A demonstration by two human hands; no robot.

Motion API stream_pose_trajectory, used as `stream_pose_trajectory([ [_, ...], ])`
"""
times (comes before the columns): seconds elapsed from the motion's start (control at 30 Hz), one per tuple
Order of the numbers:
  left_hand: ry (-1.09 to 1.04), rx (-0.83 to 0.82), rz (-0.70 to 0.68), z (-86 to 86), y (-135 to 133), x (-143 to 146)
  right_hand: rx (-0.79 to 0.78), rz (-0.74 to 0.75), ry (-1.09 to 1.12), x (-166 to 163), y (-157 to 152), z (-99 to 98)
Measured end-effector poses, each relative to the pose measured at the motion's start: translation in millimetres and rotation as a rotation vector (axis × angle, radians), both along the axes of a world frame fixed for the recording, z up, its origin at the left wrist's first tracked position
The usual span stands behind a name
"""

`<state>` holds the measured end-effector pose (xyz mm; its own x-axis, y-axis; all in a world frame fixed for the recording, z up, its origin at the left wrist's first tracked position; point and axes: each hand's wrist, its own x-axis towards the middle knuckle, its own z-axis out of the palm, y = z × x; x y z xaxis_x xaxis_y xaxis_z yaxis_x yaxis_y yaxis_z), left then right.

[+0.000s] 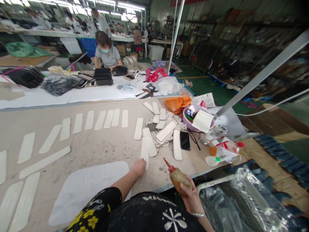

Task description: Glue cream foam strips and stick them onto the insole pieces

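Observation:
My left hand (pixel 139 167) reaches forward over the worktable (pixel 101 148), its fingers curled at the near end of a white oblong strip (pixel 145 150); whether they grip it is hidden. My right hand (pixel 191 196) is wrapped round a brown glue bottle (pixel 178 177) with a red nozzle pointing up and left. Beyond lies a loose pile of white strips (pixel 160 127). A row of white strips (pixel 96 120) is laid out side by side to the left. A large white sheet (pixel 84 190) lies under my left forearm.
A black phone (pixel 185 140) lies right of the pile. An orange bag (pixel 177 103), a pink bowl (pixel 185 124) and bottles (pixel 224 151) crowd the right end. A person (pixel 106 51) sits at the far table with black stacks (pixel 103 76). A slanted pole (pixel 263 74) crosses right.

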<state>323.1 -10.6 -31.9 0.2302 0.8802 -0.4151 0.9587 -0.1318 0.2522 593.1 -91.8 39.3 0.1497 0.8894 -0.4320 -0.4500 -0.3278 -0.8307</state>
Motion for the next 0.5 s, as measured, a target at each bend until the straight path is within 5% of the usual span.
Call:
stream_pose_trajectory([
  [0.27,-0.064,0.125,0.014,28.8,-15,-36,-0.001,0.094,0.039,-25,12,6.3],
  [0.5,-0.088,0.260,-0.088,64.6,-98,-144,-0.013,0.219,0.053,-62,15,3.7],
])
